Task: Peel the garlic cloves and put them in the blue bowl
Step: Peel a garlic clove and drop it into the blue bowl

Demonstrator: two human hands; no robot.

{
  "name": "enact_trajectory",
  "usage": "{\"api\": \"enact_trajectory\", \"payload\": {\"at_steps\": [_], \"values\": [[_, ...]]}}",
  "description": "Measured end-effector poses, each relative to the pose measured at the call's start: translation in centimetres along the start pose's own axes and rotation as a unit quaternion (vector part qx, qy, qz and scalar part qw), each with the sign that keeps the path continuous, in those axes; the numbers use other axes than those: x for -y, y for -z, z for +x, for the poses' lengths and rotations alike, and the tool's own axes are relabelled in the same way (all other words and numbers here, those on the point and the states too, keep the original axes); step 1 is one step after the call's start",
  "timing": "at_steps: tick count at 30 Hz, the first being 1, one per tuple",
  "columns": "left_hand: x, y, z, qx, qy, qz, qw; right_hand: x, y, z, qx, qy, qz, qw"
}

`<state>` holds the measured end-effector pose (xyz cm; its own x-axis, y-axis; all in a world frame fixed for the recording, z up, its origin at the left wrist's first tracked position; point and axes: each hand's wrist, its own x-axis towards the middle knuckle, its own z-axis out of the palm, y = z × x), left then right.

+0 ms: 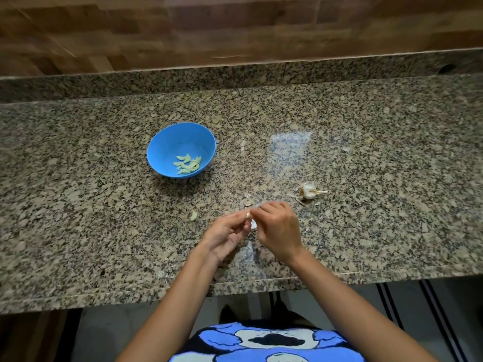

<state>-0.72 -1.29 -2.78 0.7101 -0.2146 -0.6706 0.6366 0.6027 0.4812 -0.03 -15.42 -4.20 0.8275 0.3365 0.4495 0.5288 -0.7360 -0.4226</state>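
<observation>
My left hand and my right hand meet above the front of the counter. Between their fingertips they pinch a small garlic clove with pale skin on it. A blue bowl stands to the far left of my hands, with several peeled cloves in it. One peeled clove lies loose on the counter just left of my left hand. The rest of a garlic head lies beyond and right of my right hand.
Scraps of garlic skin lie on the speckled granite counter just beyond my hands. A low granite ledge and a wooden wall close off the back. The counter's front edge runs under my forearms.
</observation>
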Motion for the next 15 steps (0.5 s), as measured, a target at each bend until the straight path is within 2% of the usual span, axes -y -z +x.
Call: {"api": "enact_trajectory", "payload": {"at_steps": [1, 2, 3, 4, 5, 6, 7, 8, 9, 10, 11, 12, 13, 14, 15], "values": [[0.0, 0.0, 0.0, 0.007, 0.018, -0.029, 0.999, -0.3, -0.1, 0.0, -0.002, 0.025, -0.012, 1.000], [-0.1, 0.0, 0.0, 0.012, 0.027, -0.046, 0.999, -0.2, -0.1, 0.1, 0.004, 0.013, -0.004, 1.000], [-0.2, 0.1, 0.1, 0.014, 0.020, -0.048, 0.999, 0.1, 0.1, 0.4, 0.016, -0.039, 0.037, 0.998], [-0.3, 0.2, 0.1, 0.011, -0.001, -0.033, 0.999, 0.6, 0.6, 0.8, 0.044, -0.140, 0.129, 0.981], [-0.4, 0.2, 0.2, 0.004, -0.031, -0.002, 0.999, 1.3, 1.2, 1.4, 0.089, -0.273, 0.272, 0.919], [-0.6, 0.1, 0.2, -0.001, -0.066, 0.031, 0.997, 1.8, 1.7, 1.8, 0.137, -0.392, 0.424, 0.805], [-0.7, 0.0, 0.2, -0.002, -0.097, 0.056, 0.994, 2.0, 2.0, 2.1, 0.155, -0.484, 0.528, 0.680], [-0.8, -0.1, 0.3, -0.002, -0.118, 0.066, 0.991, 1.8, 2.0, 2.2, 0.151, -0.536, 0.585, 0.589], [-0.9, -0.2, 0.2, -0.001, -0.128, 0.064, 0.990, 1.7, 2.1, 2.2, 0.143, -0.562, 0.606, 0.544], [-1.0, 0.0, 0.3, 0.003, -0.129, 0.054, 0.990, 1.8, 2.0, 2.2, 0.136, -0.577, 0.616, 0.519], [-1.0, 0.0, 0.3, 0.012, -0.124, 0.040, 0.991, 1.9, 2.1, 2.3, 0.131, -0.584, 0.623, 0.503], [-0.9, 0.1, 0.4, 0.019, -0.115, 0.029, 0.993, 2.1, 2.2, 2.3, 0.128, -0.586, 0.620, 0.506], [-0.8, 0.2, 0.4, 0.021, -0.103, 0.021, 0.994, 2.4, 2.2, 2.3, 0.131, -0.578, 0.599, 0.538], [-0.5, 0.3, 0.5, 0.013, -0.091, 0.020, 0.996, 2.4, 2.0, 2.1, 0.133, -0.547, 0.544, 0.623], [-0.1, 0.3, 0.4, -0.003, -0.081, 0.028, 0.996, 2.3, 1.7, 1.7, 0.133, -0.480, 0.428, 0.754]]}}
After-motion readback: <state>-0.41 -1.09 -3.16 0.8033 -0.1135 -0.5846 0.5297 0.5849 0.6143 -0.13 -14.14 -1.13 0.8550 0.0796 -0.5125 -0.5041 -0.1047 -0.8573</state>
